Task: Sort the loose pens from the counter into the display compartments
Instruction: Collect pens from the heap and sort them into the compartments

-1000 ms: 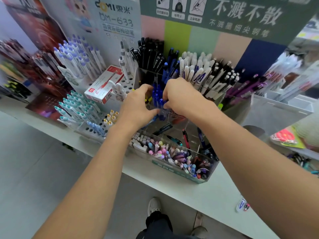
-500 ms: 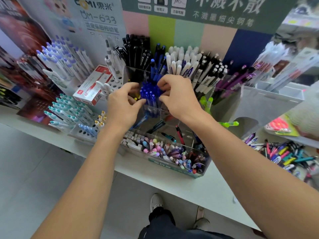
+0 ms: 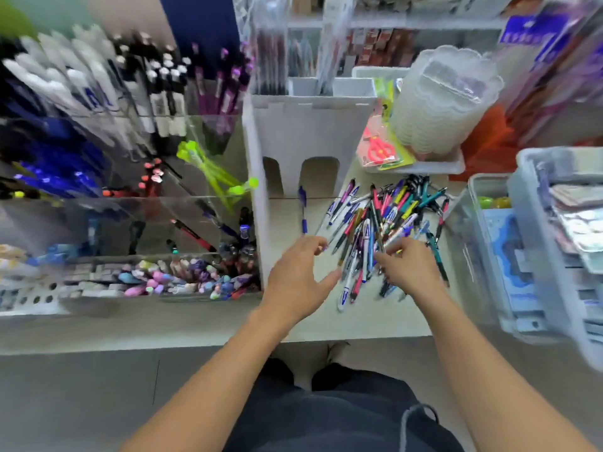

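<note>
A heap of loose pens [image 3: 381,223] in many colours lies on the pale counter [image 3: 228,321], right of the clear pen display [image 3: 130,203]. My left hand [image 3: 298,275] hovers at the heap's left edge, fingers spread and relaxed, holding nothing. Over the heap's near right part is my right hand [image 3: 409,265], fingers loosely bent and touching the pens; no pen is plainly gripped. A single blue pen [image 3: 302,207] lies apart, beside the white divider [image 3: 293,141]. The display's compartments hold blue, white, black, purple and green pens. The picture is blurred by motion.
A stack of clear plastic lids [image 3: 440,99] and packaged scissors [image 3: 378,148] sit on a white tray behind the heap. Clear bins [image 3: 528,249] with stationery crowd the right side. A front tray [image 3: 156,275] of small erasers lines the display's base.
Both hands have left the blue pens in the display and moved right to the loose heap. The view swung right and down with them.
</note>
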`<state>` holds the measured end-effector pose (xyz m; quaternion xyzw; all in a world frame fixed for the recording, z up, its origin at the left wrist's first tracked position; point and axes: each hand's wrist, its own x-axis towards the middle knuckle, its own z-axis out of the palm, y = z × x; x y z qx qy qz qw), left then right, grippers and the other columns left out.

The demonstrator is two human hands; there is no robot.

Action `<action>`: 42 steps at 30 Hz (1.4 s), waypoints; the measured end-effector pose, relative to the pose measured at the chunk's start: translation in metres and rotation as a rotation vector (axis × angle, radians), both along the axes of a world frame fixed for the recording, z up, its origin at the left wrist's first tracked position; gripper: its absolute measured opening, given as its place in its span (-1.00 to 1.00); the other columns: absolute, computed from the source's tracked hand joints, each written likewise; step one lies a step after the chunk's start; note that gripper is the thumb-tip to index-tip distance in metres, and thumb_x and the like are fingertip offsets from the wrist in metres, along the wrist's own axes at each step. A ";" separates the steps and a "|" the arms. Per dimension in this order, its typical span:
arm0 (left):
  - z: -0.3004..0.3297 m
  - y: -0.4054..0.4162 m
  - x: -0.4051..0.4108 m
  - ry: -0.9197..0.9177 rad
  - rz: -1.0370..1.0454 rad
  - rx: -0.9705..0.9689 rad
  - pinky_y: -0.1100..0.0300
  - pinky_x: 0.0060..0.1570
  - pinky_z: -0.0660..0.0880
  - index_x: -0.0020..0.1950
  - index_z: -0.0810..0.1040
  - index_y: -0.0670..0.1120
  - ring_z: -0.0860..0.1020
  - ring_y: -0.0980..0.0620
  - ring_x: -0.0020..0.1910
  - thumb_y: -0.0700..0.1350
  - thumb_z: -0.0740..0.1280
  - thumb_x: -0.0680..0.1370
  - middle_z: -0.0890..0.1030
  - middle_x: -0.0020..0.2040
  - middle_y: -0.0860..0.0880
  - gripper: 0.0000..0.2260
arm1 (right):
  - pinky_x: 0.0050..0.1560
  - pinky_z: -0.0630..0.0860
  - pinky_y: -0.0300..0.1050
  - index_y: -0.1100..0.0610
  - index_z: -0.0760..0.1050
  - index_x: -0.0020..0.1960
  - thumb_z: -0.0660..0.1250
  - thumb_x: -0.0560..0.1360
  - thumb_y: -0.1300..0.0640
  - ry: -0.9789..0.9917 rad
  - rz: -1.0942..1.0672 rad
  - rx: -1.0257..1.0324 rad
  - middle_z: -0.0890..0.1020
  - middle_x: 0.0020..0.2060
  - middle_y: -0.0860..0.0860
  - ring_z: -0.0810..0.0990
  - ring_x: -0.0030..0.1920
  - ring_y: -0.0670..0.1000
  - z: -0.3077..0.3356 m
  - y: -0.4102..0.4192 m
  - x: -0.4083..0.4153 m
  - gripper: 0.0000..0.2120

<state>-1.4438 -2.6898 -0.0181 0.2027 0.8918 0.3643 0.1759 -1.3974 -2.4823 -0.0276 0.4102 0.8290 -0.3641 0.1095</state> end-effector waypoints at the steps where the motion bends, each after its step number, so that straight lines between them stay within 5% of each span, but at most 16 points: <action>1: -0.013 0.015 -0.004 -0.062 -0.003 -0.107 0.05 0.25 0.46 0.43 0.38 0.00 0.47 -0.03 0.25 0.17 0.45 0.51 0.45 0.27 0.03 -0.43 | -0.08 0.64 0.20 0.18 0.50 -0.05 0.49 0.44 -0.04 -0.069 -0.060 -0.007 0.64 -0.25 0.17 0.66 -0.21 0.22 -0.013 0.012 0.009 -0.68; 4: -0.047 0.045 -0.028 -0.149 0.070 -0.305 -0.05 0.41 0.31 0.58 0.14 -0.08 0.22 -0.18 0.48 0.32 0.46 0.41 0.20 0.53 -0.10 -0.08 | -0.13 0.64 0.15 0.16 0.36 0.00 0.53 0.41 -0.09 -0.121 -0.142 -0.033 0.55 -0.17 0.10 0.63 -0.15 0.20 -0.035 0.025 0.025 -0.54; 8: -0.089 0.076 -0.083 -0.253 0.347 -0.356 -0.12 0.42 0.35 0.58 0.13 -0.13 0.23 -0.23 0.50 0.47 0.40 0.30 0.19 0.53 -0.13 0.07 | -0.33 0.46 0.00 0.14 0.34 -0.23 0.52 0.44 -0.10 -0.035 -0.081 0.011 0.53 -0.36 0.11 0.53 -0.36 0.14 -0.055 0.021 0.020 -0.56; 12: -0.113 0.104 -0.117 -0.228 0.424 -0.437 0.00 0.19 0.48 0.40 0.40 -0.09 0.45 -0.17 0.28 0.36 0.39 0.42 0.42 0.31 -0.13 -0.27 | -0.46 0.43 -0.08 0.15 0.41 -0.32 0.48 0.36 -0.38 -0.128 0.037 0.075 0.50 -0.46 0.06 0.53 -0.44 0.09 -0.066 0.014 -0.005 -0.40; 17: -0.119 0.113 -0.105 -0.152 0.264 -0.384 0.15 -0.14 0.34 0.05 0.53 -0.12 0.58 -0.17 0.03 -0.08 0.43 0.51 0.59 0.01 -0.10 -0.81 | -0.42 0.33 -0.13 0.14 0.36 -0.33 0.54 0.38 -0.23 -0.081 0.058 0.060 0.52 -0.39 0.07 0.54 -0.34 0.12 -0.074 0.012 -0.028 -0.47; 20: -0.114 0.109 -0.094 -0.203 0.237 -0.342 0.18 -0.12 0.41 0.05 0.61 -0.08 0.61 -0.15 0.00 -0.08 0.40 0.51 0.66 0.01 -0.10 -0.85 | -0.46 0.29 -0.06 0.16 0.30 -0.37 0.51 0.44 -0.21 -0.023 0.086 0.006 0.47 -0.43 0.11 0.48 -0.36 0.17 -0.074 0.013 -0.032 -0.44; 23: -0.101 0.107 -0.092 -0.293 0.206 -0.315 0.20 -0.22 0.46 -0.04 0.62 -0.09 0.61 -0.05 -0.15 -0.01 0.39 0.49 0.66 -0.11 -0.07 -0.84 | -0.27 0.56 0.06 0.26 0.43 -0.41 0.47 0.47 -0.20 0.053 0.033 -0.052 0.59 -0.43 0.27 0.59 -0.35 0.26 -0.067 0.025 -0.021 -0.41; 25: -0.092 0.114 -0.089 -0.362 0.220 -0.284 0.18 -0.30 0.43 -0.08 0.57 -0.12 0.56 -0.01 -0.22 0.12 0.41 0.49 0.61 -0.11 -0.09 -0.71 | -0.15 0.63 0.07 0.27 0.52 -0.38 0.46 0.50 -0.10 0.081 -0.047 -0.073 0.63 -0.42 0.24 0.64 -0.33 0.21 -0.067 0.037 -0.009 -0.52; 28: -0.086 0.134 -0.080 -0.346 0.182 -0.406 0.01 0.13 0.53 0.38 0.39 -0.21 0.53 -0.13 0.20 0.32 0.50 0.35 0.47 0.29 -0.16 -0.17 | -0.15 0.67 0.17 0.14 0.55 -0.30 0.46 0.50 0.03 0.100 -0.104 -0.123 0.64 -0.40 0.12 0.68 -0.32 0.14 -0.067 0.043 0.005 -0.73; 31: -0.089 0.150 -0.070 -0.255 0.154 -0.520 -0.02 0.31 0.43 0.51 0.20 -0.22 0.40 -0.21 0.38 0.23 0.58 0.32 0.34 0.43 -0.21 -0.02 | -0.21 0.68 0.16 0.11 0.56 -0.27 0.44 0.51 0.08 0.085 -0.086 -0.156 0.64 -0.39 0.06 0.68 -0.34 0.10 -0.067 0.038 0.011 -0.79; 36: -0.092 0.151 -0.074 -0.259 0.173 -0.515 0.01 0.22 0.50 0.44 0.24 -0.22 0.48 -0.20 0.30 0.06 0.64 0.33 0.42 0.36 -0.19 -0.12 | -0.29 0.68 0.11 0.15 0.59 -0.21 0.40 0.54 0.11 0.087 -0.110 -0.167 0.62 -0.45 0.00 0.65 -0.49 0.07 -0.066 0.044 0.017 -0.82; 40: -0.086 0.147 -0.080 -0.261 0.118 -0.542 0.20 -0.40 0.38 0.04 0.49 -0.14 0.53 0.00 -0.23 -0.02 0.56 0.41 0.58 -0.06 -0.09 -0.63 | -0.24 0.68 0.12 0.15 0.58 -0.20 0.41 0.54 0.09 0.084 -0.088 -0.167 0.64 -0.42 0.04 0.65 -0.48 0.08 -0.069 0.041 0.019 -0.81; 42: -0.083 0.144 -0.085 -0.321 0.113 -0.541 0.20 -0.41 0.40 -0.04 0.50 -0.14 0.51 0.03 -0.29 -0.06 0.54 0.43 0.54 -0.18 -0.06 -0.72 | -0.22 0.68 0.11 0.13 0.58 -0.22 0.43 0.53 0.06 0.085 -0.075 -0.149 0.65 -0.38 0.06 0.66 -0.41 0.07 -0.069 0.037 0.017 -0.80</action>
